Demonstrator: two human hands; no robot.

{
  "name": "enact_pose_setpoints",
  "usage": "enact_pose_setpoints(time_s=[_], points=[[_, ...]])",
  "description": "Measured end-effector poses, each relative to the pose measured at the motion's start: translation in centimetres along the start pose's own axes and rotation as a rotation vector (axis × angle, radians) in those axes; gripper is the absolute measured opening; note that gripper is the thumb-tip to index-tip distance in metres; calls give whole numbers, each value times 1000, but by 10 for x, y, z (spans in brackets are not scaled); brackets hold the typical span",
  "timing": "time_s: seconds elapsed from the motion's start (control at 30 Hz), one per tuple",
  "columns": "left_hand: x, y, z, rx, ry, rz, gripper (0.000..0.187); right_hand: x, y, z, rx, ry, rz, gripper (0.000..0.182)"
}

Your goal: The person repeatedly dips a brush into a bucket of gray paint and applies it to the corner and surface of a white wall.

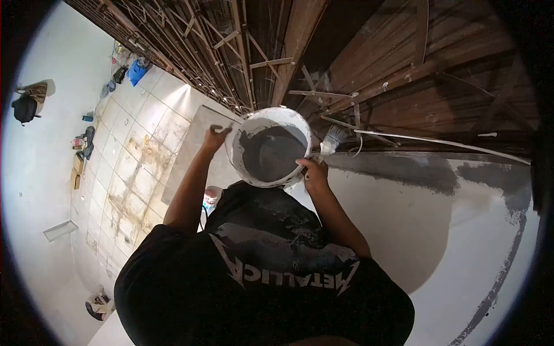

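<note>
A white bucket point(307, 131) with grey paint point(274, 151) inside is in front of my chest, its inner wall smeared grey. My right hand point(314, 174) is closed at the bucket's right rim, thumb over the edge. A paintbrush point(331, 142) with pale, paint-caked bristles sticks up just beyond that hand; its handle runs down toward my fingers, where the grip is partly hidden. On the other side, my left hand point(214, 139) is closed on what looks like the bucket's thin wire handle, near the left rim.
A brown folding metal gate point(271, 63) stretches across the far side. To the right, a white wall point(398, 225) carries patches of grey paint point(404, 173). The stained tiled floor point(130, 173) lies to the left, with a blue bag point(137, 71) and several small items along its edge.
</note>
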State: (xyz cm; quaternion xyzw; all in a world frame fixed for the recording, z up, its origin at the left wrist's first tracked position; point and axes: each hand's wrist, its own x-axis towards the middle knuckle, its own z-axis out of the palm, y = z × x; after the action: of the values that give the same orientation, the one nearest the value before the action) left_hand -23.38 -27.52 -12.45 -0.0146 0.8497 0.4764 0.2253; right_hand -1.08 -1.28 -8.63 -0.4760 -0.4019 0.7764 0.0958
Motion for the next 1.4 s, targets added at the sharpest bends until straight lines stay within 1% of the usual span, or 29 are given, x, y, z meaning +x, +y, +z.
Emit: enact_pose_setpoints(time_s=[0.03,0.13,0.23,0.27,0.33,0.37,0.4,0.43,0.5,0.53,0.63,0.67,0.77,0.87,0.97,1.0,1.07,1.1,1.13,1.23,1.27,1.37,1.4], points=[[-5,-2,1,-55,-122,-232,48,-1,0,-2,5,-4,-15,27],[-26,-8,10,-351,-429,-505,45,-4,-5,-7,42,-78,-34,30],[-38,-1,20,-430,-386,-457,43,-16,-23,-6,100,-80,-70,32],[-42,1,20,-744,-400,-506,30,-16,-27,-9,93,-76,-57,33],[-46,2,26,-839,-359,-519,27,-18,-40,-12,80,-70,-30,36],[-45,4,31,-886,-341,-520,25,-17,-44,-10,83,-76,-62,36],[-58,34,24,-867,-311,-556,23,-23,-51,-4,85,-79,-92,36],[-56,30,24,-888,-290,-529,23,-30,-50,-4,85,-71,-107,37],[-51,17,21,-923,-250,-484,22,-27,-41,-14,45,-30,-66,39],[-58,32,14,-814,-215,-449,26,-26,-38,-17,27,-11,-45,41],[-67,60,-2,-671,-118,-282,21,-28,-37,-16,100,39,-57,47],[-73,78,-4,-698,-11,-256,11,-32,-42,-14,113,53,-10,50],[-79,89,-15,-675,6,-208,7,-24,-38,-28,106,-14,14,48],[-100,111,-28,-618,33,-1,4,-44,-50,-18,53,-59,18,37],[-135,176,-37,-804,71,18,12,-56,-53,-11,99,-102,-2,40],[-141,184,-40,-833,106,-62,22,-59,-57,-9,62,-119,-10,42],[-145,187,-48,-856,48,62,23,-62,-67,-8,-16,-148,-26,45],[-145,188,-53,-870,19,123,23,-62,-69,-9,-3,-167,-32,45],[-144,190,-61,-766,-71,226,25,-62,-71,-10,10,-186,-41,44],[-143,203,-67,-766,-87,429,29,-79,-86,-6,-14,-192,-76,40],[-150,214,-64,-831,-64,422,29,-89,-93,-3,-31,-185,-88,37],[-140,214,-69,-898,-66,509,32,-111,-105,-1,-117,-163,-201,24],[-141,218,-71,-987,-208,526,33,-115,-108,-2,-131,-171,-240,23]])
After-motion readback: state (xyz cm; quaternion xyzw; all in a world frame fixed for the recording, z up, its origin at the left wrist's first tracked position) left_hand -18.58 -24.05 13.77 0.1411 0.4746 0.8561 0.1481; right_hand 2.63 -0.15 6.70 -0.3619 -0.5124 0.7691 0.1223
